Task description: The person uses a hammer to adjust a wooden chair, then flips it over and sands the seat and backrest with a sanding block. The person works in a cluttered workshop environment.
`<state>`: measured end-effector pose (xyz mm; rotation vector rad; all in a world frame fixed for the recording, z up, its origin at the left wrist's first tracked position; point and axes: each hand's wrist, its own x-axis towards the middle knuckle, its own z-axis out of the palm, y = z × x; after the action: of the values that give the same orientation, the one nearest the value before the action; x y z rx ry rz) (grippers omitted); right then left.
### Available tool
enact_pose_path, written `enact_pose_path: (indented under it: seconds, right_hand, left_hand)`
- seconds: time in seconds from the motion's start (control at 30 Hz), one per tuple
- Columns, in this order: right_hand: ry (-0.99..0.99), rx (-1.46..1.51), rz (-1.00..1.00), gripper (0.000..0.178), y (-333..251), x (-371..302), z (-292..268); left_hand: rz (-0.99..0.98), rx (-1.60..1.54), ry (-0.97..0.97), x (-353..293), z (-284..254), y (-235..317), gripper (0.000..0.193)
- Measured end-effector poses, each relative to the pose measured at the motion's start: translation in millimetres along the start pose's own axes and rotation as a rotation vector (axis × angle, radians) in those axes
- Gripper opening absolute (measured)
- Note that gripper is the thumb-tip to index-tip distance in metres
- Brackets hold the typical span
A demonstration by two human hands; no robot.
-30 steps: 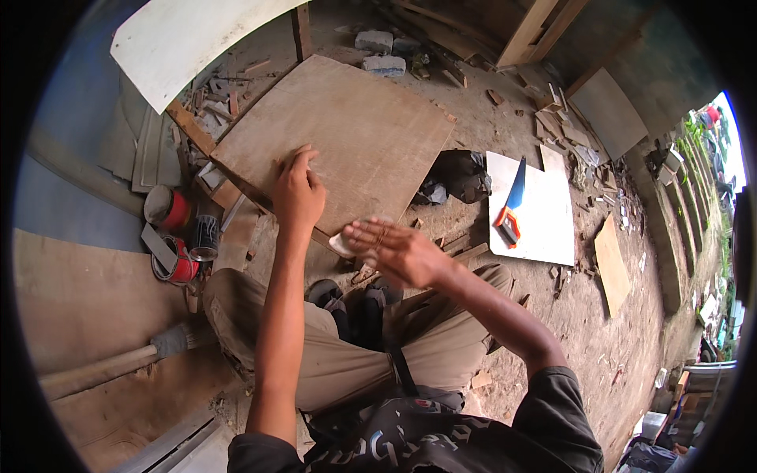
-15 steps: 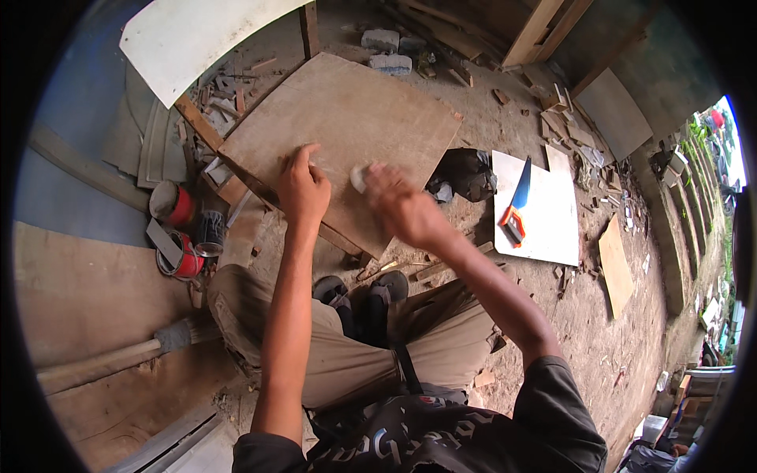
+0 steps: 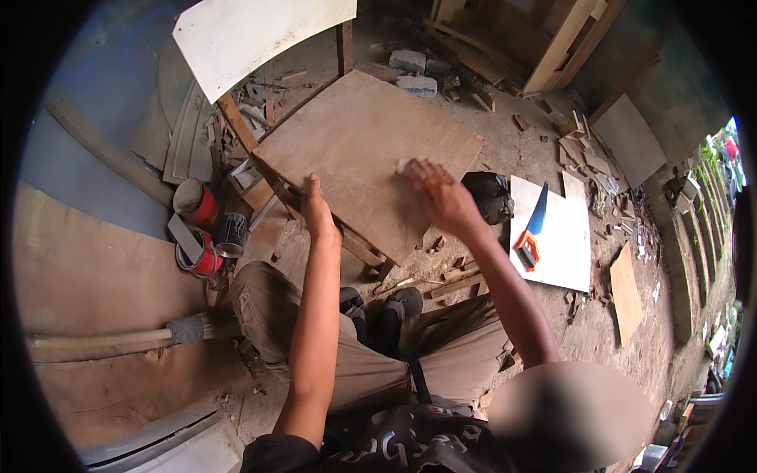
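Head view: I see the brown, roughly square wooden seat panel (image 3: 359, 130) lying ahead of both hands, without a clear long axis. The bare left hand (image 3: 321, 217) sits at its left edge, thumb up; I can't tell its grip. The bare right hand (image 3: 446, 197), nearer the right edge, holds a small, pale pad (image 3: 404, 165), farther from the near corner than one second ago.

Brown square wooden panel (image 3: 371, 154) shows pale streaks. Blue-bladed metal handsaw (image 3: 535, 223) has orange-and-black handle (image 3: 527, 251). Rectangular sheet (image 3: 564, 244) is white.
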<state>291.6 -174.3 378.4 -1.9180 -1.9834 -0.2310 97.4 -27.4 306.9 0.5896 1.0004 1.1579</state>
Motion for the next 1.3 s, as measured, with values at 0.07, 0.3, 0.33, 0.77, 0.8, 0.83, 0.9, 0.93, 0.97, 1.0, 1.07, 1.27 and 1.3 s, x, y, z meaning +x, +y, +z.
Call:
enact_pose_path:
  seconds: [0.07,0.3,0.33,0.77,0.8,0.83,0.9,0.93,0.97,1.0,1.07,1.27,1.3]
  right_hand:
    - [0.093,-0.049,-0.049,0.038,1,9,-9]
    - [-0.062,0.029,0.029,0.048,-26,5,16]
    - [-0.067,0.12,0.268,0.048,7,11,10]
    - [0.014,0.034,0.127,0.039,79,7,3]
    - [0.07,-0.019,0.18,0.039,103,6,-11]
    - [0.057,-0.007,0.195,0.038,99,12,-13]
    - [0.016,0.018,0.246,0.035,72,18,-4]
    - [-0.036,0.28,0.148,0.036,46,12,9]
    - [-0.037,0.094,-0.137,0.036,3,3,14]
    - [-0.01,0.07,-0.366,0.041,-35,-12,10]
    - [-0.114,0.335,-0.325,0.04,-75,-40,-12]
    - [0.084,0.051,0.233,0.04,121,-26,-26]
    - [0.061,0.067,0.276,0.037,121,-17,-35]
  left_hand:
    - [-0.056,-0.042,-0.103,4,0,2,0.072]
    - [-0.02,-0.023,-0.12,3,-20,1,0.074]
    - [0.012,0.052,-0.093,3,-16,-3,0.077]
    - [0.151,0.144,0.037,23,-6,-35,0.076]
    - [0.175,0.116,0.018,26,-4,-42,0.075]
    - [0.216,0.087,0.011,40,-10,-47,0.075]
    - [0.285,0.056,0.02,48,-16,-53,0.074]
    - [0.281,0.023,-0.006,51,-20,-53,0.076]
    - [0.28,-0.005,-0.027,54,-28,-50,0.078]
    - [0.279,-0.041,-0.054,56,-32,-48,0.08]
    - [0.248,-0.07,-0.088,59,-33,-48,0.077]
    - [0.069,-0.105,-0.148,17,-6,-35,0.076]
    - [0.099,-0.076,-0.139,19,-9,-34,0.076]
